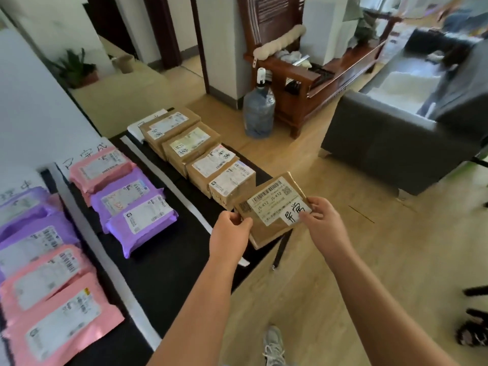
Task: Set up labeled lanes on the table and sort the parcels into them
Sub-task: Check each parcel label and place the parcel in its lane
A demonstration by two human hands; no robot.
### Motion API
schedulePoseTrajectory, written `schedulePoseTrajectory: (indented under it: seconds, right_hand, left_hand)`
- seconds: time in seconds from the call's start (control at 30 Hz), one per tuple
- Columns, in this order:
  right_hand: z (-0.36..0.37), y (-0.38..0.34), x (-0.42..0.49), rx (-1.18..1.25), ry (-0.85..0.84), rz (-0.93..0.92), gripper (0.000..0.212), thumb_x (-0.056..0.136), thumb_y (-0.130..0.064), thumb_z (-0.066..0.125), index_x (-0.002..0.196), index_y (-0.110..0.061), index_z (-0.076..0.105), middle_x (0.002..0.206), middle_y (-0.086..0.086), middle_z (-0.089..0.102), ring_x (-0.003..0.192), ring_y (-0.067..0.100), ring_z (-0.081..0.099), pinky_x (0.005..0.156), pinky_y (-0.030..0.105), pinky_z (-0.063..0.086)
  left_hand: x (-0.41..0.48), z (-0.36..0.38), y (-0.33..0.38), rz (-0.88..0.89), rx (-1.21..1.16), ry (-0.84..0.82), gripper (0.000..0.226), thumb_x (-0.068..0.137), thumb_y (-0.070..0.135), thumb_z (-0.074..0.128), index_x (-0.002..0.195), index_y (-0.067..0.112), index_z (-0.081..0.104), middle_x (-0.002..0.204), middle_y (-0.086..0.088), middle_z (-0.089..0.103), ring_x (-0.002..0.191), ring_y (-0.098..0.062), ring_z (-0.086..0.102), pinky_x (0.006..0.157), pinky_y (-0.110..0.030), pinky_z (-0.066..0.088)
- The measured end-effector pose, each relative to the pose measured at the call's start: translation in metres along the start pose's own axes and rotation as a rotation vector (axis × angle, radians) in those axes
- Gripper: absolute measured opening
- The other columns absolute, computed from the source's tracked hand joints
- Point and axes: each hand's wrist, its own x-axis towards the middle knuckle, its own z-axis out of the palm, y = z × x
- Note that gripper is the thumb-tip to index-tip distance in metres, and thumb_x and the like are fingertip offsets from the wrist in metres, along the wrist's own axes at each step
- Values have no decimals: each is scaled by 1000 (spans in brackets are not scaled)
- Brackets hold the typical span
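Brown cardboard box [269, 207] was taped glossy, paper label matt; pink mailers [60, 313] and purple mailers [140, 223] were shiny plastic; black table [163, 270] matt; floor [356, 260] smooth wood.

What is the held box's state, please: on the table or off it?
Off: left hand and right hand hold the box tilted over the table edge.

I am standing in a home living room: a grey sofa [383, 143] is sitting at the right, a wooden bench [298, 101] and water jug [258, 112] standing farther off on plank flooring [343, 273].
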Motion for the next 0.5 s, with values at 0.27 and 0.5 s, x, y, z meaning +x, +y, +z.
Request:
schedulePoseTrajectory:
  seconds: [0.27,0.5]
  right_hand:
    - [20,24,82,-174,-140,22,48,98,-20,59,143,-21,45,127,-2,62,97,9,62,65,20,48]
    - [39,39,117,-220,-172,72,54,93,-21,64,143,-22,44,124,-3,62,97,8,62,74,26,55]
  left_hand:
    - [49,35,-5,-146,151,83,20,95,37,58,104,19,58,88,2,69,77,-14,64,60,-28,45]
    - [77,43,-6,-154,255,11,26,98,32,54,119,19,62,96,5,68,82,-10,64,64,-26,48]
